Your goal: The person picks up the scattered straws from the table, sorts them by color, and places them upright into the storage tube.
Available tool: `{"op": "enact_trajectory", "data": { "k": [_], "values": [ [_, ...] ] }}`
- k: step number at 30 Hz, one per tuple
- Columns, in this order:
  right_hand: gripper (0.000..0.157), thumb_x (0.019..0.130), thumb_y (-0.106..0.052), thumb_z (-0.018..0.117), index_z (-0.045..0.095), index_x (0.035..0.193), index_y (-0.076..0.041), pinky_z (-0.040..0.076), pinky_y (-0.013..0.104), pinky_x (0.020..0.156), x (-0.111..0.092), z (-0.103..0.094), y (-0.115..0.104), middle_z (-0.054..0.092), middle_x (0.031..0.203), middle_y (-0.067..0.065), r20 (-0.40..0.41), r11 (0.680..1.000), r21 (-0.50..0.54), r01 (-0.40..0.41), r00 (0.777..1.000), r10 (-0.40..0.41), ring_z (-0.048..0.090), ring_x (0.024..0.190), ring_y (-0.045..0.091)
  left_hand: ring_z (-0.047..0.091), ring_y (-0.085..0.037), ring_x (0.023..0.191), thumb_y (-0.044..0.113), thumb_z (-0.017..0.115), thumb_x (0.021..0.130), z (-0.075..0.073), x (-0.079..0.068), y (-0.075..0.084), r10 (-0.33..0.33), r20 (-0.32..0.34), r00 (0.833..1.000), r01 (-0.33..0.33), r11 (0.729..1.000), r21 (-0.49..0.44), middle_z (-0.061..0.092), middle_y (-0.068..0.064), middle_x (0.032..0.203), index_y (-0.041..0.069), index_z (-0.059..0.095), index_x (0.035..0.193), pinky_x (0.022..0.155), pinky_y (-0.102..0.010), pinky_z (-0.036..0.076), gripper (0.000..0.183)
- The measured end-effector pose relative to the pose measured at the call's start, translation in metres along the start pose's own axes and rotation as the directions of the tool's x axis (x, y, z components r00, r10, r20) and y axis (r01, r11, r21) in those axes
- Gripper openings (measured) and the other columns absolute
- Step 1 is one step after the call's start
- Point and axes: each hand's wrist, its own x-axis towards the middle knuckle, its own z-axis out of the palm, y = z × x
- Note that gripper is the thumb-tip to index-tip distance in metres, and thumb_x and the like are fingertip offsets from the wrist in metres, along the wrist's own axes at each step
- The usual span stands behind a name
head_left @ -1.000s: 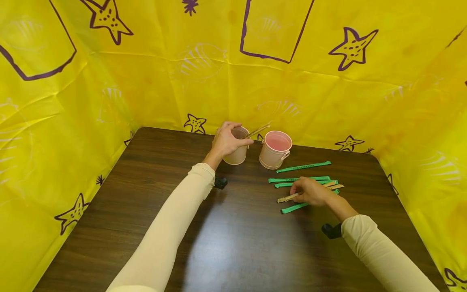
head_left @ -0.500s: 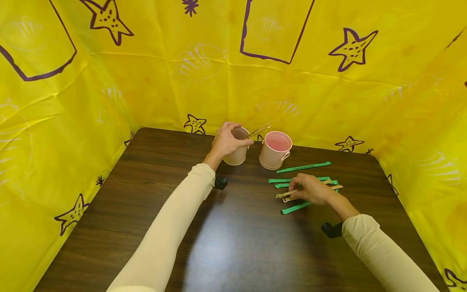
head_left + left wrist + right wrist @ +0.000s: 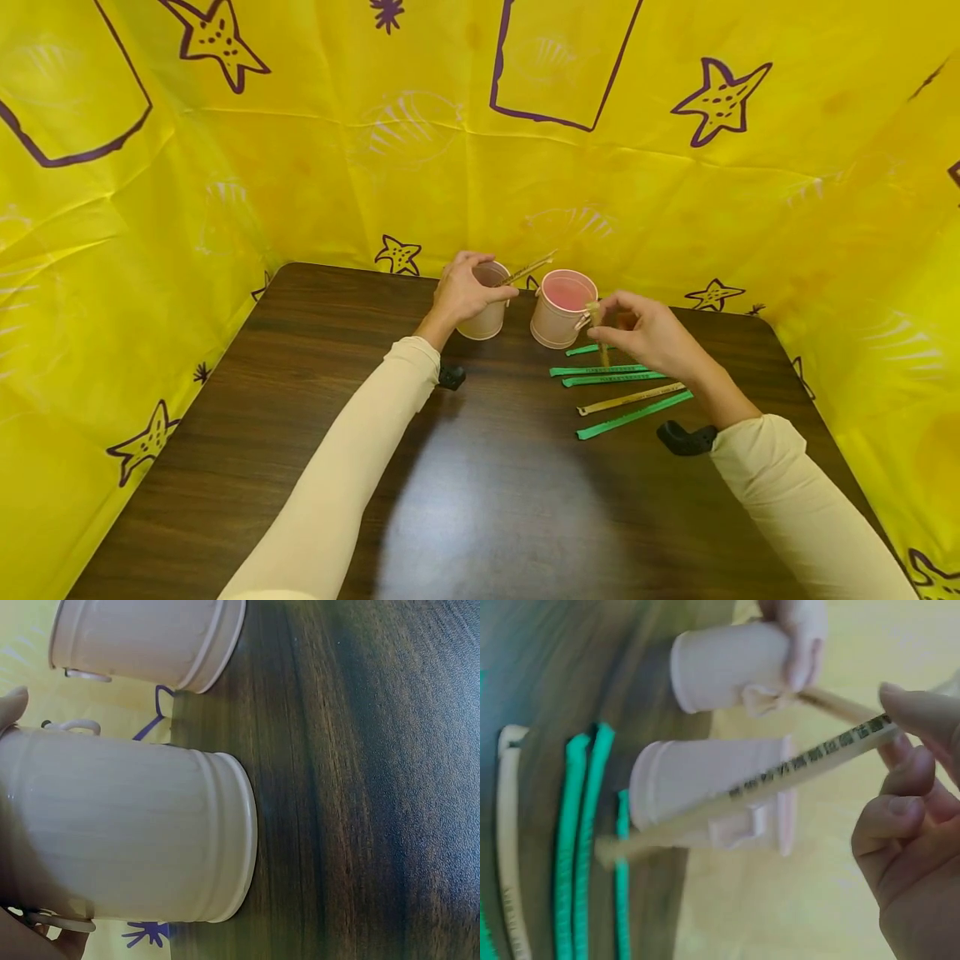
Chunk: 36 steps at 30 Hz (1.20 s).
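Note:
My left hand point(image 3: 463, 287) grips the left pale pink bucket point(image 3: 483, 323) around its rim, thumb on the near right side. A tan stick packet point(image 3: 534, 264) leans out over that bucket's right edge. The bucket stands upright in the left wrist view. Beside it stands a second pale pink bucket point(image 3: 555, 325), pinker inside. My right hand point(image 3: 651, 337) pinches another tan stick packet point(image 3: 810, 766) by its upper end, between thumb and fingertips. Black print runs along this packet. It hangs just right of the second bucket, near its handle, above the green packets.
On the dark wood table point(image 3: 300, 400) lie several green stick packets point(image 3: 633, 417) and one tan stick packet point(image 3: 628, 399), right of centre. A yellow cloth point(image 3: 427, 183) with starfish drawings rises behind the buckets and along both sides. Dark wrist cameras point(image 3: 686, 437) sit below each hand.
My right hand has picked a tan stick packet up from the row on the table and carried it up and back, to the right bucket's side. My left hand has stayed on its bucket.

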Motion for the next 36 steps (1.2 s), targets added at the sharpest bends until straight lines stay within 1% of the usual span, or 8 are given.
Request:
{"op": "enact_trajectory", "data": {
  "k": [6,10,15,20,24,27,31,36],
  "values": [
    [0.021,0.09,-0.013,0.079,0.065,0.104,-0.007,0.038,0.023,0.051,0.012,-0.01,-0.023,0.063,0.089,-0.009,-0.139,0.986,0.164,0.029,0.99,-0.006,0.051,0.058,0.006,0.042,-0.031,0.139,0.051,0.087,0.076,-0.003,0.0,-0.001,0.005,-0.001,1.0,-0.005,1.0,-0.002,0.05,0.0,0.144,0.019,0.059,0.143,0.109,-0.055,0.042,0.079],
    [0.02,0.091,-0.013,0.078,0.066,0.107,-0.015,0.033,0.023,0.048,0.023,-0.014,-0.035,0.069,0.094,-0.013,-0.239,0.958,0.282,0.056,0.971,0.014,0.047,0.054,0.007,0.043,-0.03,0.138,0.055,0.086,0.075,-0.005,0.0,-0.002,0.005,-0.005,1.0,-0.005,1.0,0.01,0.051,0.001,0.142,0.019,0.06,0.142,0.109,-0.052,0.043,0.081],
    [0.018,0.091,-0.005,0.075,0.064,0.103,-0.013,0.03,0.019,0.044,0.039,-0.016,-0.046,0.069,0.091,-0.007,-0.352,0.87,0.466,0.161,0.936,0.016,0.042,0.048,0.006,0.043,-0.03,0.139,0.058,0.086,0.074,-0.006,0.001,-0.002,0.01,-0.001,1.0,-0.01,1.0,0.013,0.05,0.001,0.144,0.019,0.059,0.143,0.108,-0.053,0.044,0.084],
    [0.019,0.089,-0.003,0.077,0.065,0.101,-0.01,0.031,0.015,0.042,0.055,-0.009,-0.05,0.069,0.087,-0.002,-0.465,0.796,0.542,0.27,0.885,0.017,0.042,0.043,0.005,0.042,-0.031,0.138,0.057,0.086,0.073,-0.003,0.001,-0.003,0.007,-0.004,1.0,-0.007,1.0,0.008,0.05,0.001,0.144,0.019,0.059,0.143,0.107,-0.054,0.043,0.083],
    [0.018,0.088,-0.004,0.078,0.065,0.1,-0.009,0.032,0.014,0.043,0.067,0.0,-0.05,0.069,0.087,-0.003,-0.51,0.801,0.525,0.286,0.86,0.027,0.045,0.045,0.004,0.042,-0.031,0.139,0.053,0.087,0.074,-0.002,0.001,-0.003,0.009,-0.008,1.0,-0.009,1.0,-0.001,0.051,0.0,0.144,0.018,0.06,0.142,0.108,-0.055,0.042,0.081],
    [0.018,0.09,-0.006,0.077,0.065,0.101,-0.012,0.033,0.014,0.045,0.076,0.008,-0.05,0.068,0.089,-0.003,-0.513,0.818,0.506,0.274,0.858,0.031,0.049,0.05,0.004,0.042,-0.031,0.139,0.053,0.088,0.074,-0.003,0.0,-0.002,0.004,-0.004,1.0,-0.004,1.0,-0.001,0.05,-0.001,0.144,0.018,0.06,0.143,0.108,-0.054,0.042,0.082],
    [0.018,0.09,-0.005,0.077,0.066,0.102,-0.013,0.044,0.013,0.054,0.086,0.018,-0.048,0.067,0.092,-0.004,-0.515,0.832,0.49,0.26,0.857,0.036,0.06,0.061,0.004,0.043,-0.029,0.139,0.055,0.087,0.073,-0.003,0.0,0.0,-0.003,0.002,1.0,0.003,1.0,0.003,0.05,0.0,0.145,0.02,0.059,0.144,0.108,-0.053,0.043,0.084],
    [0.022,0.088,-0.002,0.077,0.065,0.106,-0.003,0.047,0.015,0.058,0.098,0.033,-0.044,0.066,0.091,-0.006,-0.506,0.832,0.506,0.228,0.859,0.072,0.063,0.072,0.006,0.041,-0.029,0.14,0.056,0.087,0.073,-0.002,-0.001,0.0,-0.005,0.008,1.0,0.005,1.0,-0.003,0.049,0.001,0.146,0.02,0.058,0.144,0.11,-0.052,0.041,0.085]
  ]
}}
